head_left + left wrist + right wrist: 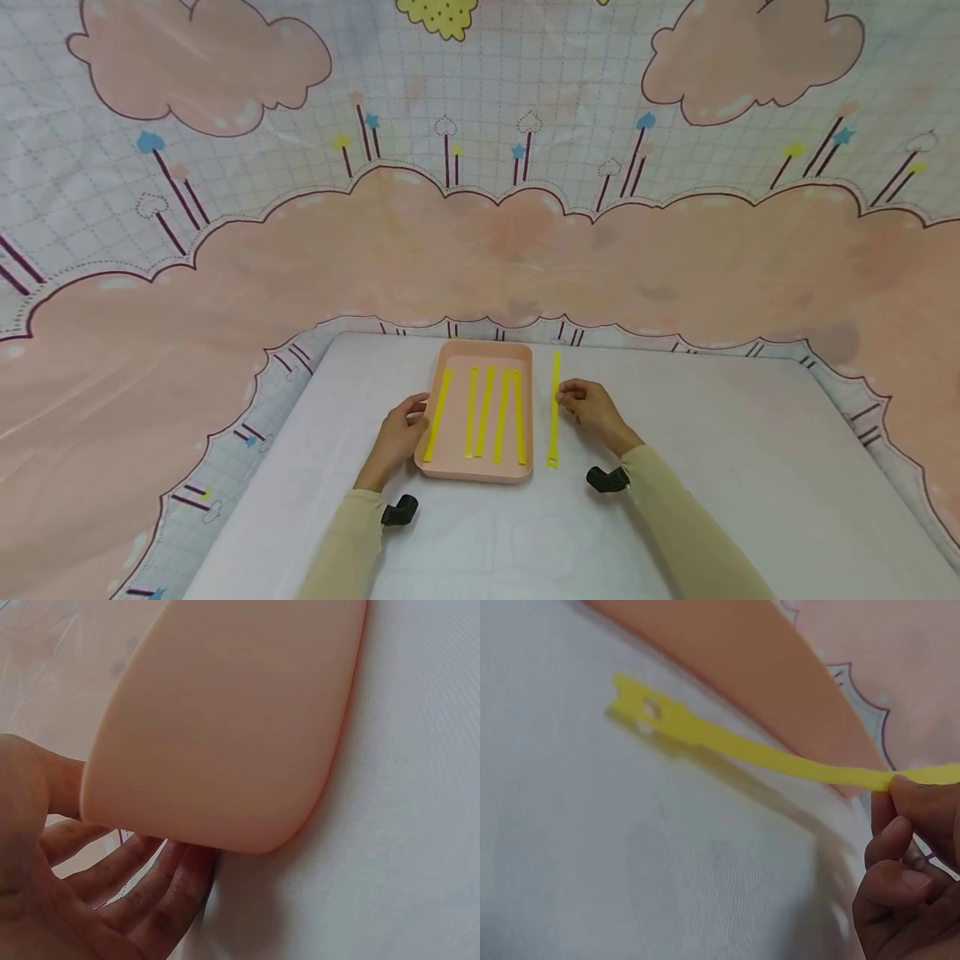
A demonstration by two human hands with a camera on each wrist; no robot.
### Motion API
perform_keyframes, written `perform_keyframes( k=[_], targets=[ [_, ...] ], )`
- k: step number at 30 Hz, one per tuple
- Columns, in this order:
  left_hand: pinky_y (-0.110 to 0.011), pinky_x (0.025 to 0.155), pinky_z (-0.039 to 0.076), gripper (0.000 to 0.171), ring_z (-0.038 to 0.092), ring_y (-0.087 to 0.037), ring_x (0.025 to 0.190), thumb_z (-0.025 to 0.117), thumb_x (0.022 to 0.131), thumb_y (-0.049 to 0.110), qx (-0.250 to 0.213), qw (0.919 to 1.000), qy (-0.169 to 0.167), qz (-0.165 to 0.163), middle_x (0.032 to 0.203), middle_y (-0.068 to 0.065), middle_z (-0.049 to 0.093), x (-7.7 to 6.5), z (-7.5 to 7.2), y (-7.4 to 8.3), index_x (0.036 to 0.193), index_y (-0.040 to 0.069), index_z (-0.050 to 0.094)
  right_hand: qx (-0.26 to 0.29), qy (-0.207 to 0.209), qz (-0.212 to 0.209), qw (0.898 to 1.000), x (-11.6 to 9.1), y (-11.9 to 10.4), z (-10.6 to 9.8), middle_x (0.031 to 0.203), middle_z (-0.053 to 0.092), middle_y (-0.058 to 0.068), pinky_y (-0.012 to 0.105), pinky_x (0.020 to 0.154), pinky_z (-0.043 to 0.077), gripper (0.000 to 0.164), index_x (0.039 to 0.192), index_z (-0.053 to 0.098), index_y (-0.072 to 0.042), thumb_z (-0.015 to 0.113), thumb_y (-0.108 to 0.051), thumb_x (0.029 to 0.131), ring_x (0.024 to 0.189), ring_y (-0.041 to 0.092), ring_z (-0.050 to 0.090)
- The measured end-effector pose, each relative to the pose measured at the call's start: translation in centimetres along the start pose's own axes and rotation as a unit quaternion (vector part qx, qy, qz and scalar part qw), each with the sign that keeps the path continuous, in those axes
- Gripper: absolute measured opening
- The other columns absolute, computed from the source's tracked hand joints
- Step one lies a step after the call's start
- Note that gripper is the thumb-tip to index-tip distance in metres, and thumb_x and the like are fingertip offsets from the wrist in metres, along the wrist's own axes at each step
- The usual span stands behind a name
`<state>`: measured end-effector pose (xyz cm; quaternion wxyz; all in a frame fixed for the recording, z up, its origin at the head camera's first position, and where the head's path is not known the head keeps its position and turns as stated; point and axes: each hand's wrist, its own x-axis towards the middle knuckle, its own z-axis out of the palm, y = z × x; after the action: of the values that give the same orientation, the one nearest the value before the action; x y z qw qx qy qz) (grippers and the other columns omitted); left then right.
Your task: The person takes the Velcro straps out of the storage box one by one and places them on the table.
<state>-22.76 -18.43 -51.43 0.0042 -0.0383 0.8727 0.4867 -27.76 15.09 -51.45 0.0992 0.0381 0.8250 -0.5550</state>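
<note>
My right hand [596, 412] pinches a yellow cable strap [554, 429] between thumb and fingertips, about midway along it. In the right wrist view, the strap's slotted head [656, 709] hangs just above the table, casting a shadow. My left hand [397, 437] holds the left side of a pink tray [455, 417]. From the left wrist, the thumb passes behind the tray's rim, and the other fingers lie along its outer wall [225, 750]. Several more yellow straps [484, 412] lie lengthwise inside the tray, spaced apart side by side.
A white-covered table [720, 433] lies under the tray. Behind it hangs a patterned curtain [487, 250] with pink clouds, which also runs down both sides. Each wrist carries a black camera mount [400, 510].
</note>
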Motion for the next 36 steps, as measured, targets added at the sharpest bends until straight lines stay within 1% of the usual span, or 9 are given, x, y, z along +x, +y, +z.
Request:
perform_keyframes(
  k=[7,12,15,19,23,25,28,32,36],
  targets=[
    [-0.05,0.097,0.05,0.047,0.063,-0.038,0.113,0.055,0.093,0.004,0.006,1.0,0.002,0.0,0.128,-0.021,0.061,0.0,0.1,-0.1,0.139,0.008,0.053,-0.036,-0.003,-0.024,0.999,0.8,0.6,0.3,0.09,0.066,0.008,0.024,0.06,0.044,0.017,0.107,0.066,0.0,0.063,-0.008,0.092,0.073,0.015,0.054],
    [-0.05,0.096,0.051,0.047,0.063,-0.038,0.112,0.054,0.092,0.003,0.004,1.0,0.002,-0.001,0.127,-0.022,0.061,-0.1,0.2,-0.4,0.139,0.007,0.053,-0.089,-0.001,-0.037,0.995,1.4,1.3,0.6,0.092,0.068,0.006,0.024,0.072,0.047,0.013,0.101,0.069,-0.003,0.065,-0.008,0.09,0.082,0.016,0.056],
    [-0.049,0.097,0.051,0.047,0.063,-0.037,0.113,0.055,0.092,0.004,0.004,1.0,-0.001,-0.007,0.128,-0.02,0.061,0.0,0.2,-0.5,0.139,0.009,0.053,-0.118,0.0,-0.049,0.992,1.6,1.6,0.6,0.094,0.071,0.006,0.028,0.078,0.049,0.012,0.1,0.071,-0.004,0.065,-0.009,0.09,0.087,0.017,0.059],
    [-0.049,0.098,0.051,0.048,0.063,-0.037,0.114,0.055,0.093,0.006,0.001,1.0,-0.002,-0.004,0.129,-0.019,0.061,0.3,0.1,-0.6,0.14,0.011,0.053,-0.134,0.015,-0.057,0.989,1.5,1.4,0.5,0.101,0.072,0.009,0.034,0.083,0.052,0.018,0.105,0.072,-0.005,0.066,-0.012,0.091,0.09,0.019,0.061],
    [-0.05,0.098,0.05,0.049,0.063,-0.037,0.114,0.055,0.092,0.006,0.001,1.0,-0.003,-0.005,0.128,-0.019,0.061,0.4,0.1,-0.7,0.14,0.01,0.053,-0.134,0.022,-0.048,0.99,1.2,1.2,0.2,0.101,0.07,0.009,0.027,0.073,0.05,0.022,0.112,0.07,-0.005,0.065,-0.014,0.092,0.082,0.016,0.059],
    [-0.049,0.098,0.05,0.049,0.063,-0.037,0.113,0.055,0.092,0.005,0.002,1.0,-0.005,-0.006,0.128,-0.019,0.062,0.4,0.1,-0.7,0.14,0.01,0.053,-0.124,0.021,-0.045,0.991,1.1,1.2,0.0,0.098,0.068,0.009,0.024,0.068,0.048,0.023,0.113,0.069,-0.005,0.064,-0.015,0.093,0.077,0.015,0.058],
    [-0.049,0.098,0.05,0.049,0.063,-0.036,0.113,0.054,0.092,0.004,0.002,1.0,-0.007,-0.003,0.128,-0.019,0.061,0.5,0.2,-0.8,0.14,0.01,0.052,-0.106,0.023,-0.043,0.993,0.8,1.0,-0.5,0.096,0.064,0.008,0.022,0.065,0.047,0.024,0.114,0.067,-0.005,0.064,-0.017,0.093,0.074,0.014,0.057],
    [-0.049,0.098,0.05,0.049,0.063,-0.035,0.114,0.054,0.093,0.005,0.005,0.9999,-0.012,0.001,0.13,-0.019,0.061,0.9,0.1,-0.9,0.141,0.011,0.051,-0.087,0.008,-0.06,0.994,0.8,0.6,-1.0,0.1,0.064,0.008,0.024,0.062,0.048,0.026,0.116,0.065,-0.006,0.065,-0.019,0.094,0.075,0.014,0.059],
    [-0.049,0.099,0.049,0.049,0.062,-0.035,0.115,0.054,0.094,0.006,0.007,0.9999,-0.014,-0.007,0.132,-0.018,0.06,1.1,-0.1,-0.9,0.142,0.012,0.051,-0.055,-0.019,-0.084,0.995,0.4,-0.3,-0.9,0.099,0.065,0.007,0.025,0.059,0.047,0.027,0.117,0.065,-0.007,0.064,-0.023,0.095,0.076,0.016,0.06]
  ],
)
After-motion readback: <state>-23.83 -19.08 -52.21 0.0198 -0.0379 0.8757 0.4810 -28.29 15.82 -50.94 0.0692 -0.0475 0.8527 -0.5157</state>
